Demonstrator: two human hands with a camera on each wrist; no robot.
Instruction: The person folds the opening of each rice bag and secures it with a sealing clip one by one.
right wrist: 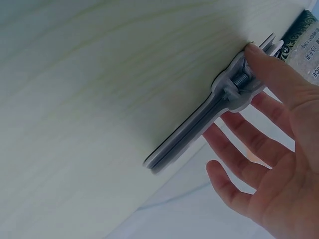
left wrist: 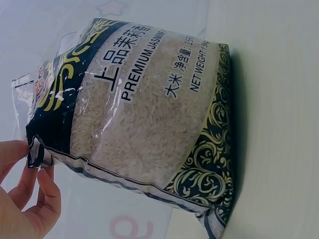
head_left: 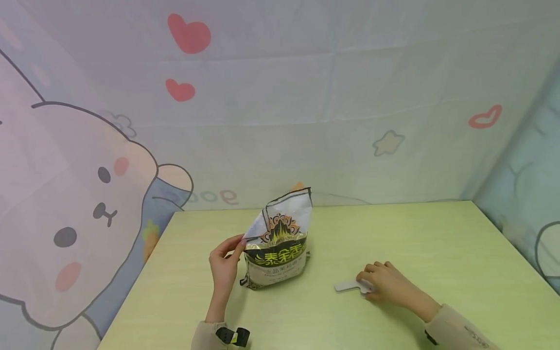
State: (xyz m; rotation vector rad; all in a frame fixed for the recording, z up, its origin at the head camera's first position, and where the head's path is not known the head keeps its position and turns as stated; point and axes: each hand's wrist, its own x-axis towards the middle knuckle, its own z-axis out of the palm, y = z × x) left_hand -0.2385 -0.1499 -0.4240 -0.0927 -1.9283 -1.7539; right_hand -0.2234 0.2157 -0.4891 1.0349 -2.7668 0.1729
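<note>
A bag of jasmine rice stands upright on the table, its white top folded slantwise on the left side. My left hand pinches the bag's left edge between thumb and fingers. In the left wrist view the grains show through the clear front of the rice bag. To the right of the bag, my right hand grips a white sealing clip close to the tabletop. Thumb and fingers pinch the handle end of the clip, where a metal spring shows; its long bars lie together.
The pale yellow-green table ends at a printed cloth backdrop with hearts and a cartoon animal. More cloth hangs along the right side. A black band is on the left wrist.
</note>
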